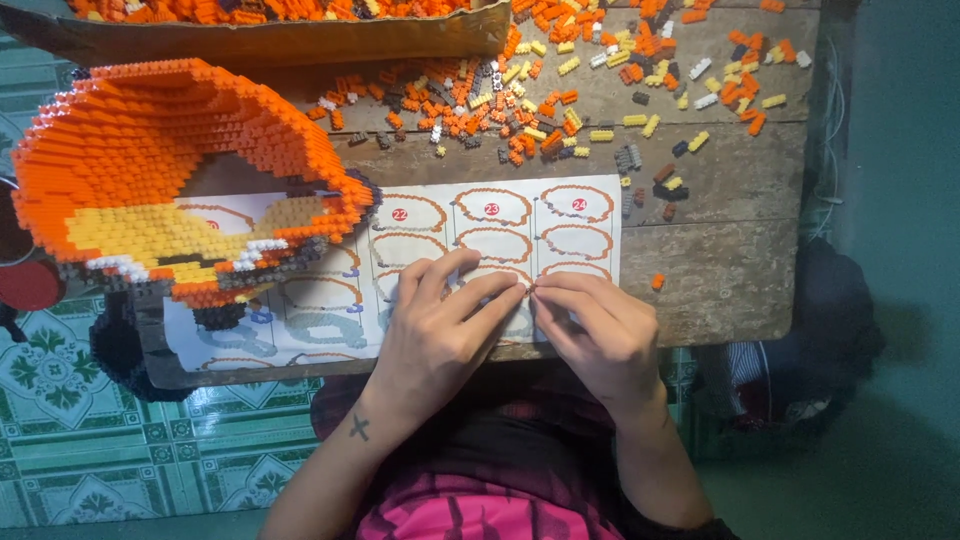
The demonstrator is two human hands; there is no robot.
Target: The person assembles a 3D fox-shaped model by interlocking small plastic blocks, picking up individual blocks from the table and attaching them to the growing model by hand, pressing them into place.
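My left hand (440, 330) and my right hand (595, 330) meet fingertip to fingertip over the lower right part of a white instruction sheet (600, 195) printed with orange ring outlines. The fingers pinch together at one spot, and whatever small piece lies between them is hidden. To the left stands a large hollow model (150, 170) built of tiny orange bricks, with yellow, white and dark patches at its lower side. It overlaps the sheet's left part.
Loose small bricks (560, 90) in orange, yellow, white and grey lie scattered over the far side of the wooden table (720, 270). A cardboard tray (280, 40) with more orange bricks sits at the far left. Patterned green floor tiles (60, 400) show below.
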